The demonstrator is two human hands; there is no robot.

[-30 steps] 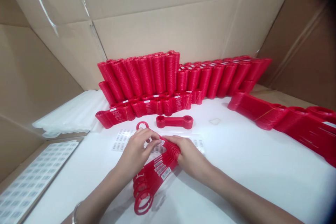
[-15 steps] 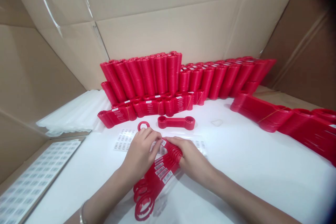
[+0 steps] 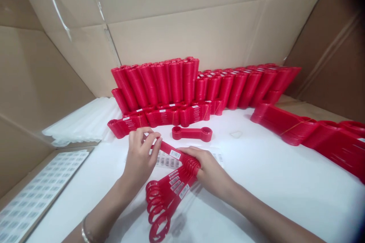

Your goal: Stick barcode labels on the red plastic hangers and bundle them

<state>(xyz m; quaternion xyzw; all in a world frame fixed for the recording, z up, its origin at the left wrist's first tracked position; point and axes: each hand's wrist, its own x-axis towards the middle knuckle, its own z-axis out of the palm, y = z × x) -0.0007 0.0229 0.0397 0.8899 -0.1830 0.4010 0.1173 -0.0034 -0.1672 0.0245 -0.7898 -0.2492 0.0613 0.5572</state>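
My right hand [image 3: 212,167] is closed around one end of a fanned stack of flat red plastic pieces [image 3: 173,186], each with rings at its ends. Barcode labels [image 3: 184,191] show on their straight middles. One piece, the top red strip [image 3: 168,150], points up and left out of the fan and bears a white barcode label [image 3: 175,154]. My left hand [image 3: 141,153] has its thumb and fingers pinched at that strip's far end, which they partly hide. Beneath the strip lies a sheet of barcode stickers [image 3: 168,161], partly covered.
A short stack of red pieces [image 3: 191,133] lies ahead, near a loose rubber band [image 3: 236,134]. Banded bundles [image 3: 162,117] and tall red stacks [image 3: 176,83] line the back; more bundles [image 3: 285,123] lie right. Left are white plastic sleeves [image 3: 81,121] and a sticker sheet [image 3: 42,193].
My left hand has moved left from the label area to the strip's far end. The label on the top strip now shows fully. My right hand keeps its hold on the fan.
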